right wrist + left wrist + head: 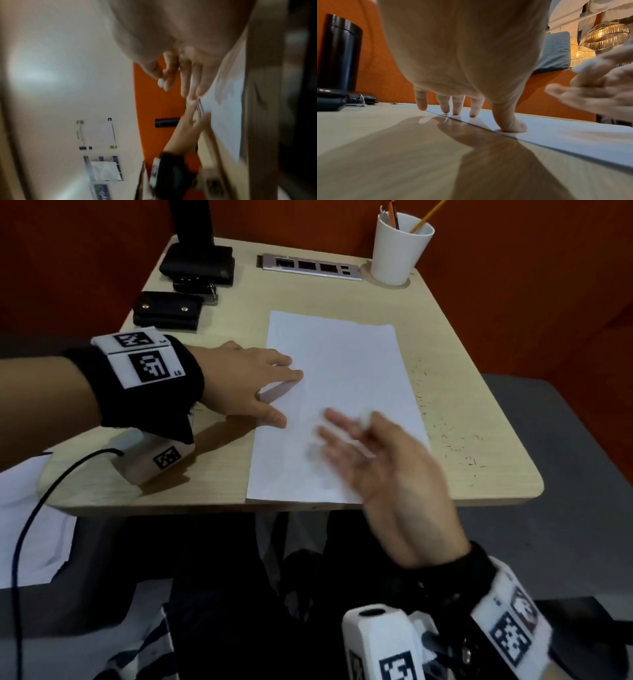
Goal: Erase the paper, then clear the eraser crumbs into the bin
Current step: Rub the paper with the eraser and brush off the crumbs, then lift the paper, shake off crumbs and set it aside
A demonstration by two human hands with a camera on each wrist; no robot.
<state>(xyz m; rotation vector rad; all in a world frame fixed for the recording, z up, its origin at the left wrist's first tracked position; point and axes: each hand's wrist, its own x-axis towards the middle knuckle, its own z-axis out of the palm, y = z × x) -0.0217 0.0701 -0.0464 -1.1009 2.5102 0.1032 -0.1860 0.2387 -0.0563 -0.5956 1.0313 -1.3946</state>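
A pale wooden table carries a white paper pinned at its left edge by the left hand, fingers straight and spread. The right hand, blurred, hovers over the sheet with fingers extended, seemingly pinching a small white eraser. Eraser crumbs lie right of the paper; a careless sweep could scatter them off the edge. No bin shows.

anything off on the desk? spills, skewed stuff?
Eraser crumbs lie scattered on the table just right of the paper, not yet cleared. The left hand pins the paper's left edge; the right hand pinches a small white eraser.
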